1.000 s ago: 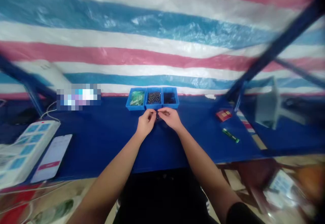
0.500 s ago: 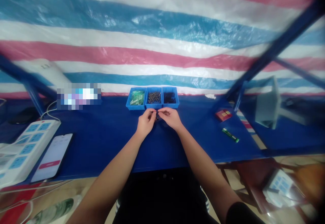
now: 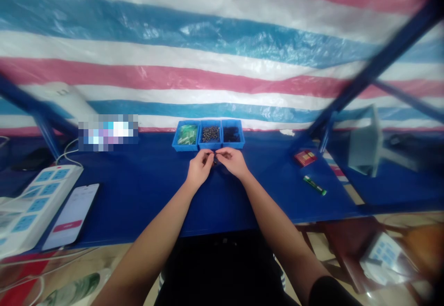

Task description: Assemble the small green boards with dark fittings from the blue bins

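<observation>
My left hand (image 3: 199, 167) and my right hand (image 3: 231, 161) meet over the blue table (image 3: 138, 195), just in front of three small blue bins. Both pinch a small dark part (image 3: 215, 159) between their fingertips; it is too small to name. The left bin (image 3: 187, 135) holds green pieces, the middle bin (image 3: 210, 134) small dark-and-light bits, the right bin (image 3: 232, 134) dark bits.
A white power strip (image 3: 33, 204) and a phone (image 3: 72, 215) lie at the table's left front. A red box (image 3: 305, 157) and a green stick (image 3: 314, 185) lie to the right. A striped tarp (image 3: 222, 56) hangs behind, with blue frame bars on both sides.
Both hands stay pinched together on the small part, having shifted only slightly towards the bins.
</observation>
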A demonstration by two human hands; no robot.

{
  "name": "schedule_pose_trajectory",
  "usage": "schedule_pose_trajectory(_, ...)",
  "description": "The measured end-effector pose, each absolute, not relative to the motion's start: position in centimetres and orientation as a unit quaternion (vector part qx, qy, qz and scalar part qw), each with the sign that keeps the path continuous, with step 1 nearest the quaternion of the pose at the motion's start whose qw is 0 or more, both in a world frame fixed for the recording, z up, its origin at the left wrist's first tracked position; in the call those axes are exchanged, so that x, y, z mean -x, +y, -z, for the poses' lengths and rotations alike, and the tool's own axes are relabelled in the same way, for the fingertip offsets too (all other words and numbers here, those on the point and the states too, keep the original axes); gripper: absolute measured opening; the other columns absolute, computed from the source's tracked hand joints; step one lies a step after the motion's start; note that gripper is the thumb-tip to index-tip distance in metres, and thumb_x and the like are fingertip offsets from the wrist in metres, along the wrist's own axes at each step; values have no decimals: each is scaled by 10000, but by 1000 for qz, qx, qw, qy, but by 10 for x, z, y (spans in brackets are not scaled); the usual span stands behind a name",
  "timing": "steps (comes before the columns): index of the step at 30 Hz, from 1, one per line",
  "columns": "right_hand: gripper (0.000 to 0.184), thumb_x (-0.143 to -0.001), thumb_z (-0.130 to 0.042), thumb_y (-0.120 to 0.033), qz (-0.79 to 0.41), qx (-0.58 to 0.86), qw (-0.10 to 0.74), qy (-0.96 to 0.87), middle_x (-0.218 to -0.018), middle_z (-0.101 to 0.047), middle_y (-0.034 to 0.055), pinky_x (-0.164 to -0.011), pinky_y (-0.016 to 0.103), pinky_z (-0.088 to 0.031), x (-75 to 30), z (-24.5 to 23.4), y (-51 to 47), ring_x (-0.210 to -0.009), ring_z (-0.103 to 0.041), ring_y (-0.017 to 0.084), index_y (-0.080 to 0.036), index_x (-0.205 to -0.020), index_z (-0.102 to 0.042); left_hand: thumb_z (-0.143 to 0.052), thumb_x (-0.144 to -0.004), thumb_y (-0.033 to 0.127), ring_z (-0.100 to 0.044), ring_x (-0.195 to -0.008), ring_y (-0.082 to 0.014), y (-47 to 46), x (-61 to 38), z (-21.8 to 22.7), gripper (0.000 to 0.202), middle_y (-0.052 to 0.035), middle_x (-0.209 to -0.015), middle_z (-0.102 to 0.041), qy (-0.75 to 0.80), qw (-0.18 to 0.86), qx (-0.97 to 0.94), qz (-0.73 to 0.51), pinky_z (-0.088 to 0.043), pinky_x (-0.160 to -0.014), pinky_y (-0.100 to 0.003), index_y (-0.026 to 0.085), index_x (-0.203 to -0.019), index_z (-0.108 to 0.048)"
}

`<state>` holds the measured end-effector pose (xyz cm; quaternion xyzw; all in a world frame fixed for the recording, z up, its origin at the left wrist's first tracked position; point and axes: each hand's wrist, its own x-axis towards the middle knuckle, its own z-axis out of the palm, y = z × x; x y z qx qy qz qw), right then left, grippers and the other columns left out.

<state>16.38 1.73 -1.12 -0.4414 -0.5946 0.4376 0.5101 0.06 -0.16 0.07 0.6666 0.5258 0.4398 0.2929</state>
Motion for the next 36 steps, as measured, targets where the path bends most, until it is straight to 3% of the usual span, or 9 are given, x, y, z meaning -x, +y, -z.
schedule_pose_trajectory(12,216,-771,-682,-330,-437,441,506,-598,-883,-737,50,-755,308,-558,-163,7,15,-781,-692,176,-192,-932,-718,-478,-919,454,-642,-630,-141,-2,0,-4,290,9,-688,-672,530,285,-676,-425,-486,-641,-246,202,-889,-618)
schedule_pose_trajectory(19,207,-774,-678,-336,-435,449,507,-593,-892,-739,49,-759,317,-562,-164,7,15,-797,-694,186,-200,-924,-721,-546,-884,445,-656,-634,-141,-3,0,-5,267,17,-708,-685,520,296,-670,-440,-503,-653,-251,219,-1015,-600)
schedule_pose_trajectory(30,211,-774,-677,-321,-434,442,513,-595,-888,-738,47,-760,311,-561,-162,7,15,-781,-693,176,-195,-938,-719,-477,-917,462,-631,-616,-137,-2,0,-1,296,13,-669,-658,533,278,-675,-428,-486,-640,-246,206,-878,-619)
schedule_pose_trajectory(36,212,-772,-680,-334,-434,445,511,-593,-879,-738,50,-740,309,-560,-163,6,15,-769,-693,181,-194,-927,-722,-550,-879,444,-650,-629,-138,-4,0,-5,261,19,-701,-685,526,289,-668,-439,-504,-658,-250,218,-995,-610)
